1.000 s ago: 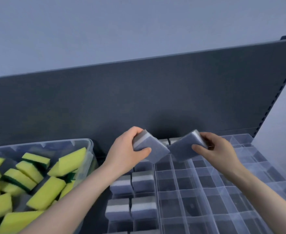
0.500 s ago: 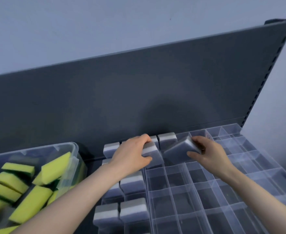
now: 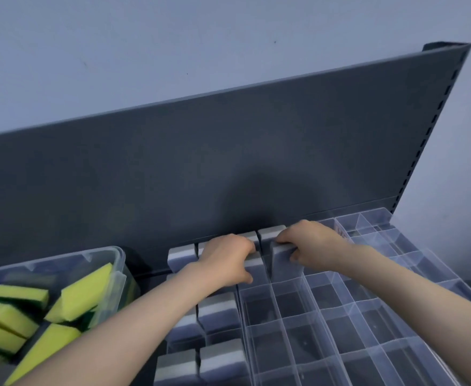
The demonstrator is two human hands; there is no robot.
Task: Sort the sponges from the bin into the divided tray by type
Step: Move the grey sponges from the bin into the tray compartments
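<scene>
At the near end of the divided tray (image 3: pixel 326 316), in its left columns, seated grey sponges (image 3: pixel 220 355) are seen, one to a cell; the cells to their right are bare. Left of the tray a clear bin (image 3: pixel 109 252) is set, with yellow-green sponges (image 3: pixel 86 293) heaped in it. Near the tray's far edge two more sponges are being pressed into neighbouring cells. The left grey sponge (image 3: pixel 256 270) is gripped by the left hand (image 3: pixel 226 260), fingers curled over its top. The right grey sponge (image 3: pixel 283 263) is clamped likewise by the right hand (image 3: pixel 312 243). The hands are held just beside each other. Behind the tray a dark back panel (image 3: pixel 228 162) is raised. The seating step is judged nearly complete. Next, both grips should be released once the sponges sit level, and the bin reached for.
</scene>
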